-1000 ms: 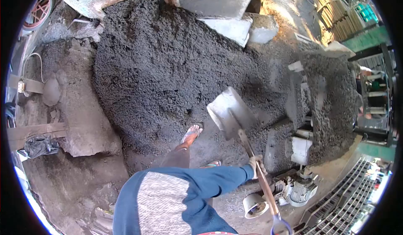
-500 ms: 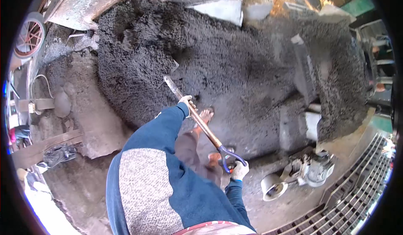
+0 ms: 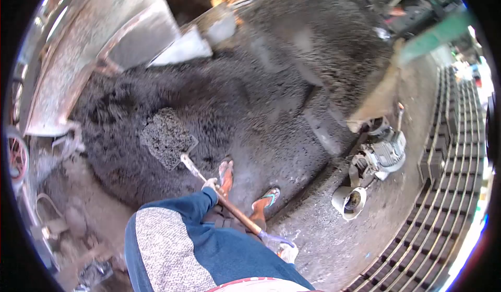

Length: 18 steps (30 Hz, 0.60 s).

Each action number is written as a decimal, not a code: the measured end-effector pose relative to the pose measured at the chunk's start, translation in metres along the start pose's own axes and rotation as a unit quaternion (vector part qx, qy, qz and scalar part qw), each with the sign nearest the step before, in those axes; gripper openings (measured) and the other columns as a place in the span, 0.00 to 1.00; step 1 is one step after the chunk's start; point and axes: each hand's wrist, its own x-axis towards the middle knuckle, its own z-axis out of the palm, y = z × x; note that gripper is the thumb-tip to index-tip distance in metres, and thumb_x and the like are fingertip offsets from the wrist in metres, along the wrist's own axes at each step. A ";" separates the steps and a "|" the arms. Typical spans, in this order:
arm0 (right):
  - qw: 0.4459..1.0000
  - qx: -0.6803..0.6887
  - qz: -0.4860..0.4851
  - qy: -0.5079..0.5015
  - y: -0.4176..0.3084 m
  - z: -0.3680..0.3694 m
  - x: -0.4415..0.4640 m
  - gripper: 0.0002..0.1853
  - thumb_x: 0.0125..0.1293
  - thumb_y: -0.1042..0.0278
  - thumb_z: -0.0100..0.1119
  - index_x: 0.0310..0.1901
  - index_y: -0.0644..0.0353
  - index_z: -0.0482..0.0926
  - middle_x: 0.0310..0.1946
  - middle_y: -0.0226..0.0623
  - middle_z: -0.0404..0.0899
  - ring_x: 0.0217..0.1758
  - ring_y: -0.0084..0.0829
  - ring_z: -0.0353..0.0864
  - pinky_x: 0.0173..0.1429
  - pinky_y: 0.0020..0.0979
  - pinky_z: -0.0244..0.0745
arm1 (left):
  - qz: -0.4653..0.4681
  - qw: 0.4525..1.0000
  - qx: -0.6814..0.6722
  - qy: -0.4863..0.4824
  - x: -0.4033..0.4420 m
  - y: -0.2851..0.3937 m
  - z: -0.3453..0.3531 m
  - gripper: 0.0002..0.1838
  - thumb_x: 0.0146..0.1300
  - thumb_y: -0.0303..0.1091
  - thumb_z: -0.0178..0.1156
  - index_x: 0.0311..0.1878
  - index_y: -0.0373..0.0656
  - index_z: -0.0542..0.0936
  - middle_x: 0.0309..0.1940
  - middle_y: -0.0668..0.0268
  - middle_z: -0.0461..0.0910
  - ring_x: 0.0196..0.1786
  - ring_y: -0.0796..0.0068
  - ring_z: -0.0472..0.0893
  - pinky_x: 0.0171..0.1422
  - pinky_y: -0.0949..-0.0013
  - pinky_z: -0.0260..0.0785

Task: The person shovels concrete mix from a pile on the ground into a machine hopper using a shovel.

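One red wheel (image 3: 17, 159) is near the edge of your view, at about 9 o'clock. One black bag (image 3: 95, 273) lies low down, between 7 and 8 o'clock, and looks blurry. One big rusty metal piece (image 3: 104, 31) is at 10 o'clock.

One lump of dark grit (image 3: 166, 134) sits on the front end of your one shovel (image 3: 237, 212), just left of the middle, at 9 o'clock. More dark mix (image 3: 229, 104) spreads all around it. I can't tell if the shovel's front touches the mix under it. One white slab (image 3: 182, 49) is at 11 o'clock.

You have two hands on the shovel. Your left hand (image 3: 211, 184) is at 7 o'clock, with its fingers curled shut around the long stick. The stick runs down from there toward 5 o'clock. You have two feet: your left foot (image 3: 226, 173) at 7 o'clock, and your right foot (image 3: 269, 198) between 5 and 6. Your right hand (image 3: 288, 253) is also between 5 and 6, lower down, closed on the purple end. It is too blurry to count its fingers.

One white bucket (image 3: 342, 200) is tipped over at 4 o'clock. One grey motor (image 3: 386, 151) is at 3 o'clock, near the bucket. One green beam (image 3: 436, 37) is at 2 o'clock.
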 end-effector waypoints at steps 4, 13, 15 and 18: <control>0.847 -0.417 -0.329 0.034 0.050 -0.017 -0.015 0.05 0.52 0.73 0.60 0.29 0.62 0.84 0.24 0.32 0.82 0.29 0.27 0.80 0.37 0.31 0.77 | 0.071 0.990 0.087 -0.086 -0.048 0.006 0.069 0.14 0.67 0.48 0.58 0.30 0.51 0.70 0.19 0.67 0.68 0.20 0.60 0.68 0.31 0.47 0.68; 0.849 0.208 -0.342 0.346 -0.164 0.015 -0.048 0.07 0.59 0.68 0.59 0.35 0.62 0.77 0.28 0.34 0.77 0.29 0.28 0.75 0.36 0.30 0.70 | 0.175 0.843 0.176 -0.477 -0.338 -0.029 0.341 0.12 0.67 0.44 0.62 0.31 0.54 0.73 0.19 0.72 0.68 0.23 0.70 0.71 0.45 0.52 0.74; 0.818 0.117 -0.418 0.376 -0.213 -0.004 -0.060 0.08 0.56 0.70 0.61 0.37 0.62 0.77 0.32 0.35 0.78 0.34 0.30 0.76 0.42 0.33 0.73 | 0.177 0.783 0.188 -0.566 -0.372 -0.046 0.398 0.10 0.68 0.43 0.62 0.33 0.54 0.74 0.20 0.72 0.72 0.24 0.68 0.75 0.45 0.48 0.74; 0.707 -0.041 -0.623 0.333 -0.277 -0.028 -0.065 0.11 0.52 0.68 0.65 0.38 0.57 0.78 0.32 0.34 0.77 0.34 0.35 0.77 0.47 0.38 0.75 | 0.132 0.737 0.212 -0.628 -0.414 -0.070 0.441 0.09 0.70 0.42 0.60 0.34 0.53 0.74 0.21 0.70 0.75 0.25 0.65 0.78 0.41 0.42 0.74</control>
